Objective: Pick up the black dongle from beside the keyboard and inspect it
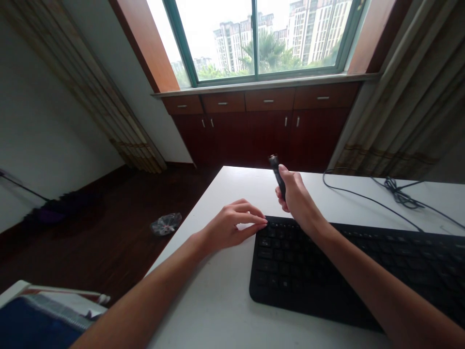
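Note:
My right hand (298, 198) is closed around a small dark stick-shaped object (276, 173), held upright above the far left corner of a black keyboard (348, 276). What the object is I cannot make out. My left hand (232, 225) rests on the white desk (218, 300) with its fingers stretched out. Its fingertips touch the keyboard's top left corner. The left hand holds nothing.
A black cable (381, 201) lies coiled on the desk behind the keyboard. A crumpled clear plastic bag (166, 224) lies on the dark wooden floor to the left. Dark red cabinets (261, 126) stand under a window. Blue cloth (36, 325) shows at the bottom left.

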`<state>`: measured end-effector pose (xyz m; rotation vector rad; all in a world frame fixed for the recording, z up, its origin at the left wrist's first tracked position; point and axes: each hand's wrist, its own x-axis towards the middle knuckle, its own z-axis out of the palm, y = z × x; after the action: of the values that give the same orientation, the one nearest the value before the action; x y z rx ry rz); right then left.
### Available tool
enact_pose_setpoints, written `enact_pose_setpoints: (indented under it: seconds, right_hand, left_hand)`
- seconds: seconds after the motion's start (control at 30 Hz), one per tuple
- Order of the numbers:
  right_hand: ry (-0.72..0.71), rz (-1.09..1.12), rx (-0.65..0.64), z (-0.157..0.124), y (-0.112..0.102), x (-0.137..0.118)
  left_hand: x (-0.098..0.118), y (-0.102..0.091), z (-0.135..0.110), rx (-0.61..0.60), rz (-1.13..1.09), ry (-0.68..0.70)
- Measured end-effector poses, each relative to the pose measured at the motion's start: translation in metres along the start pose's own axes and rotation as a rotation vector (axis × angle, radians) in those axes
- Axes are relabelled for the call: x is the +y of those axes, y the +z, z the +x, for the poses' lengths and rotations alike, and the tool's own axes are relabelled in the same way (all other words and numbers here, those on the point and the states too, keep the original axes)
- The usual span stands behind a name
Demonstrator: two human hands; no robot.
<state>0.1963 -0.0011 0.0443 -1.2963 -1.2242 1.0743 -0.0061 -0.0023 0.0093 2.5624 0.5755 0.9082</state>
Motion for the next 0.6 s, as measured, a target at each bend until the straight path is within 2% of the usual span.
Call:
enact_pose_setpoints:
  seconds: [0.07, 0.13, 0.23, 0.33, 0.47, 0.6]
  right_hand:
    - [-0.124, -0.453, -0.068, 0.006, -0.011, 0.004]
    - [-0.206, -0.69, -0.169, 0.01, -0.021, 0.011]
    - [-0.253, -0.792, -0.307, 0.014, -0.03, 0.022]
    - [-0.274, -0.868, -0.377, 0.016, -0.034, 0.029]
    - [-0.321, -0.929, -0.412, 0.017, -0.034, 0.032]
    - [-0.345, -1.016, -0.38, 0.017, -0.03, 0.034]
  left_hand:
    - [0.0, 0.0, 0.0, -0.008, 0.012, 0.013]
    - [0.0, 0.0, 0.0, -0.024, 0.017, 0.017]
    - [-0.001, 0.001, 0.0, -0.012, 0.019, 0.008]
    - [-0.002, 0.001, 0.0, 0.019, 0.011, 0.016]
    - [-0.003, 0.003, 0.0, 0.051, 0.009, 0.025]
    - [-0.003, 0.004, -0.002, 0.078, 0.022, 0.014]
